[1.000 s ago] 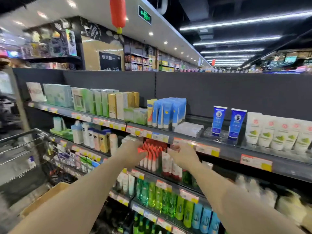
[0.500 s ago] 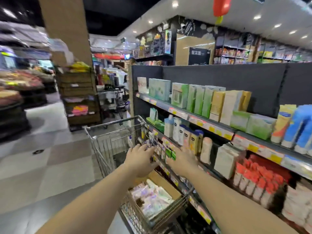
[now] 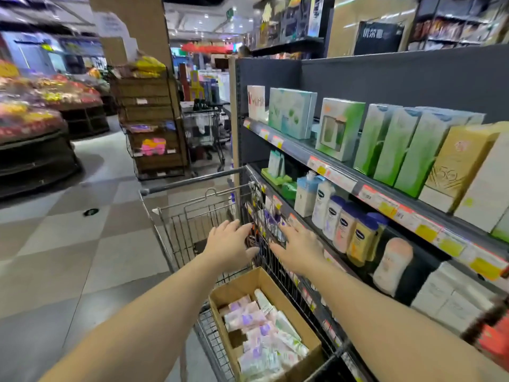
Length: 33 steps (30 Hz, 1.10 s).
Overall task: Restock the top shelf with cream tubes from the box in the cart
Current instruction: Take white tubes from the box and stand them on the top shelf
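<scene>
Two hands, left [image 3: 230, 245] and right [image 3: 298, 248], hovering spread open and holding nothing over one cart [image 3: 192, 213]; one box [image 3: 289, 307] sitting inside, tubes [image 3: 261, 334] piled too many to count.

Cart [image 3: 176, 216]: bare metal wire, dull sheen. Box [image 3: 278, 296] at 6 o'clock: matt brown cardboard. Cream tubes [image 3: 259, 323]: smooth, glossy plastic. Top shelf [image 3: 344, 177] at 3 o'clock: matt dark-grey metal. Floor [image 3: 68, 244] at 9 o'clock: smooth, semi-gloss tiles.
</scene>
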Each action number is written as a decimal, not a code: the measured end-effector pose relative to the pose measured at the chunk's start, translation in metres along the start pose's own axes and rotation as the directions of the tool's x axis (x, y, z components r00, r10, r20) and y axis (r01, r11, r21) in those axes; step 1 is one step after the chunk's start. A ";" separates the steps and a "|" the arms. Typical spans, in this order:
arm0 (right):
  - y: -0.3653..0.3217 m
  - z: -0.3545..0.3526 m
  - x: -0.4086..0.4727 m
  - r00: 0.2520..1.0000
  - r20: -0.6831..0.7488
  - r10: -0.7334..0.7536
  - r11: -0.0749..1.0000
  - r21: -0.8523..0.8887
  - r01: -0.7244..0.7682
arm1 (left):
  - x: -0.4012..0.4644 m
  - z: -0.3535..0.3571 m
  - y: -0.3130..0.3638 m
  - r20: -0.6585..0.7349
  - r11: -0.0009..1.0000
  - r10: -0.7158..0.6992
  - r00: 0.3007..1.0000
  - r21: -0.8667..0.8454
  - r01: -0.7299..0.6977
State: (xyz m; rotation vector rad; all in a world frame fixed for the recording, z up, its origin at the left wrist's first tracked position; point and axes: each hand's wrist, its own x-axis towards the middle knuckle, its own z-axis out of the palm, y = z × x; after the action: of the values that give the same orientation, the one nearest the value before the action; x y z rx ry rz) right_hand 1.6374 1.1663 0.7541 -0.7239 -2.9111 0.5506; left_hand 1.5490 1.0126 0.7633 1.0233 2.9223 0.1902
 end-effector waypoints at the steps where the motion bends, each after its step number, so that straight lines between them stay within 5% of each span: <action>1: 0.004 0.004 0.008 1.000 0.009 0.013 1.000 0.002 -0.013 | 0.012 0.005 -0.001 0.007 1.000 0.005 1.000 0.000 -0.005; 8: 0.036 0.043 0.067 0.983 0.020 0.182 0.983 0.030 -0.183 | 0.107 0.056 -0.012 0.123 0.992 0.128 0.984 0.001 -0.129; 14: 0.060 0.099 0.093 0.894 0.102 0.436 0.898 0.020 -0.440 | 0.191 0.126 -0.037 0.261 0.937 0.333 0.906 0.016 -0.349; 22: 0.097 0.200 0.081 0.678 0.293 0.674 0.708 0.003 -0.706 | 0.220 0.262 -0.057 0.551 0.831 0.500 0.668 -0.087 -0.550; 33: 0.130 0.299 0.029 0.536 0.407 0.740 0.588 -0.002 -0.809 | 0.121 0.418 -0.052 0.856 0.889 0.419 0.303 -0.318 -0.330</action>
State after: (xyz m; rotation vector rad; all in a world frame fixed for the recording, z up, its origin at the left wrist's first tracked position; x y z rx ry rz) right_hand 1.6167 1.1901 0.4284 -2.1351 -2.5847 1.1200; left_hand 1.4546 1.0900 0.3427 1.2368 1.6005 -0.2068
